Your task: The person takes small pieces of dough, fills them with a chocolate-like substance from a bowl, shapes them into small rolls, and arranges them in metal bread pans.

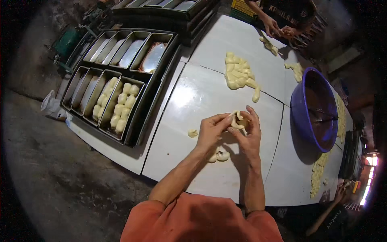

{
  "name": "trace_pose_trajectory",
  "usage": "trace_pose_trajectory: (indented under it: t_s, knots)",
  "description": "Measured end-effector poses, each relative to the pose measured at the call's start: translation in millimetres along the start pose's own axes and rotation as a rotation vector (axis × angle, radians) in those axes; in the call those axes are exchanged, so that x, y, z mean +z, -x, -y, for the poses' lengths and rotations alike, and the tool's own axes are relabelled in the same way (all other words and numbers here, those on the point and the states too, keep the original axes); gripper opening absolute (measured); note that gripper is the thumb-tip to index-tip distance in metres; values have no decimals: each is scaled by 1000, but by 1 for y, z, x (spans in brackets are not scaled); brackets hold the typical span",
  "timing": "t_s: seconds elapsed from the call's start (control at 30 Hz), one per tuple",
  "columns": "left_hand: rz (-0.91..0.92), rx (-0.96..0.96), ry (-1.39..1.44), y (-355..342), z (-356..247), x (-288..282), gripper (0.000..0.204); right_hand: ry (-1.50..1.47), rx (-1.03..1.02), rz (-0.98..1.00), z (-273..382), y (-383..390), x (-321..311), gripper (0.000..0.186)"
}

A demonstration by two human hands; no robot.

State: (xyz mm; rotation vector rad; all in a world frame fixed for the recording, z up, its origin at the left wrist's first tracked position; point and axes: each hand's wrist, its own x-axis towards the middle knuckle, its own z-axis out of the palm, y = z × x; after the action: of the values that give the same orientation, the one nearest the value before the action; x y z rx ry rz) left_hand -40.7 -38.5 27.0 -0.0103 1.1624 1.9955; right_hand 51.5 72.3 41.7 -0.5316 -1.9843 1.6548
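Above the white tiled table [181,161], both hands grip one piece of pale dough [237,123] with its edges pulled up around a dark hollow. My left hand [210,131] pinches it between thumb and fingers. On the other side, my right hand [250,137] curls round it with thumb and fingers. Under my wrists lie a few rounded dough balls [221,155], one showing a dark spot; my left forearm partly covers them. A small scrap of dough [193,133] rests just left of my left hand.
A cluster of dough pieces [238,72] lies farther back. To the right stands a purple basin [297,117] with dark contents. At left are metal loaf pans [147,90], two filled with dough balls. Another person's hands [278,31] work at the far edge; another person's arm shows lower right.
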Motion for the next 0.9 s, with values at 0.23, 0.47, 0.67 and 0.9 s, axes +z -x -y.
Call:
trace_pose_trajectory:
  t_s: [0.23,0.47,0.67,0.9]
  knots:
    - [50,63,-92,-3,-1,1,37,283,-172,-234,-6,-4,22,13]
    - [75,-131,-258,-14,-26,-3,28,-350,409,-112,20,-1,16,16]
    - [153,-162,-239,-18,-33,-17,30,-119,149,174,11,11,0,42]
    - [248,-190,-269,-7,-38,-13,34,-100,-18,-54,-8,15,5,11]
